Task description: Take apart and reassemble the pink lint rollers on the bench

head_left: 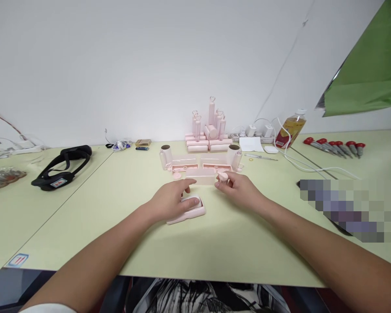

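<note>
Near the middle of the table, my left hand (172,201) rests over an open pale pink case (187,215). A white roll-like piece (195,202) lies in that case under my thumb. My left index finger and thumb are apart; the other fingers are partly hidden. My right hand (236,189) pinches a small round pink cap (223,176) above the table. Close beyond both hands lies a long translucent pink cover (200,177). Another round pink piece (177,175) lies left of that cover.
Further back are two open pink trays (185,168) and two upright cardboard-cored rolls (166,152). Several pink cylinders (211,112) stand on stacked pink cases (197,148) by the wall. To the right are a drink bottle (290,130), cables and red-capped tools (335,147); to the left, a black headset (63,167).
</note>
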A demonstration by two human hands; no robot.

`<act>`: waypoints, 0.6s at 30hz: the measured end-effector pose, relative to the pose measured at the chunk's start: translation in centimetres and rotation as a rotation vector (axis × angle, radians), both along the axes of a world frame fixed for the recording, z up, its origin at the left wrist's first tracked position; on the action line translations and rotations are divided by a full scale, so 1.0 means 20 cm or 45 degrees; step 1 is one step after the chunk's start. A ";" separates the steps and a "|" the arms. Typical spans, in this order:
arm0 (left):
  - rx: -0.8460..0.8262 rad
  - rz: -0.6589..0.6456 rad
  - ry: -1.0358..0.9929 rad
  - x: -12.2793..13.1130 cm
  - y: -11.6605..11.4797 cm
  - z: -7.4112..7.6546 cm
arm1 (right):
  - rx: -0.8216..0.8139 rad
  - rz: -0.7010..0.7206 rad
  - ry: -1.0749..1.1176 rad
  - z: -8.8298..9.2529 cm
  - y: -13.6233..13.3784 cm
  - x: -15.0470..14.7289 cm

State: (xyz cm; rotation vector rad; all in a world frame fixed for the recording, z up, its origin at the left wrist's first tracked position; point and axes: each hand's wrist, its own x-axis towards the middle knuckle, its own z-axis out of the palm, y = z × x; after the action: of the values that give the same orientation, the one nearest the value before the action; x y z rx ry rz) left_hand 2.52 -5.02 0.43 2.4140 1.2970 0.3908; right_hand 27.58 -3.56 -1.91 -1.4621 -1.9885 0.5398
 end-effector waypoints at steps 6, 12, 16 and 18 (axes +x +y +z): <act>0.141 -0.026 -0.114 0.06 -0.03 -0.02 | 0.068 0.157 -0.155 0.02 -0.07 -0.08; 0.346 -0.240 -0.183 0.10 -0.03 -0.05 | 0.115 0.285 -0.292 0.01 -0.12 -0.12; 0.309 -0.131 -0.380 0.08 -0.03 -0.06 | 0.163 0.283 -0.141 0.02 -0.13 -0.11; 0.285 -0.065 -0.489 0.06 -0.02 -0.06 | 0.138 0.214 0.166 0.03 -0.12 -0.09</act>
State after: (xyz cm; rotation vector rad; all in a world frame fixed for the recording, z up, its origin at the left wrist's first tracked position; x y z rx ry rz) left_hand 3.68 -5.38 -0.79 2.3814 1.0650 0.9763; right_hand 25.83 -6.04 -1.21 -1.1723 -2.0150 0.5743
